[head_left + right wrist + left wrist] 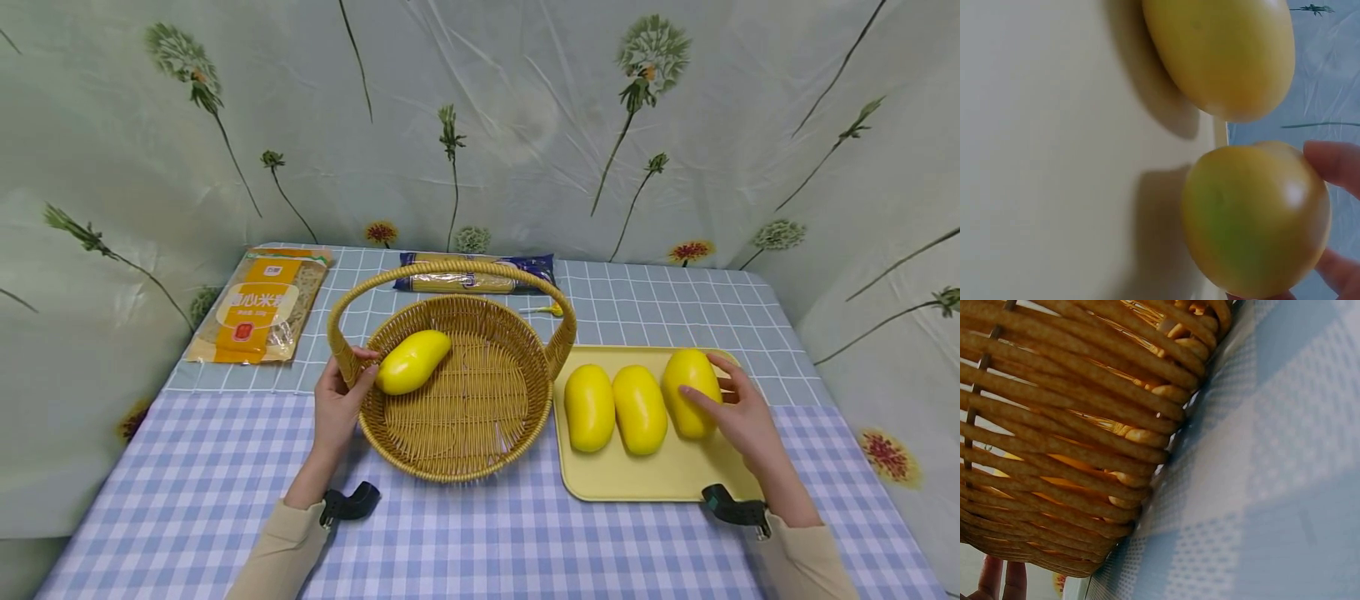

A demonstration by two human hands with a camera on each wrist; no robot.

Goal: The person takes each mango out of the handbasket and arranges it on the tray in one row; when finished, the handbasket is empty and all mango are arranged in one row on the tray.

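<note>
A round wicker basket (pixel 465 408) with a tall hoop handle stands in the middle of the table, one yellow mango (pixel 414 362) lying inside at its left. My left hand (pixel 335 412) grips the basket's left rim at the foot of the handle. In the left wrist view the woven side (pixel 1072 437) fills much of the picture, two fingertips showing below it. On the right, my right hand (pixel 750 421) holds a mango (pixel 690 393) between thumb and fingers over the yellow tray (pixel 637 483). The right wrist view shows this mango (pixel 1254 225) end-on, its shadow on the tray beside it.
Two more mangoes, one (pixel 588 408) at the left and one (pixel 639 410) in the middle, lie side by side on the tray. A bag of rice noodles (pixel 258 308) lies back left. Behind the basket are a long pasta packet (pixel 457 282) and a small yellow item (pixel 553 309).
</note>
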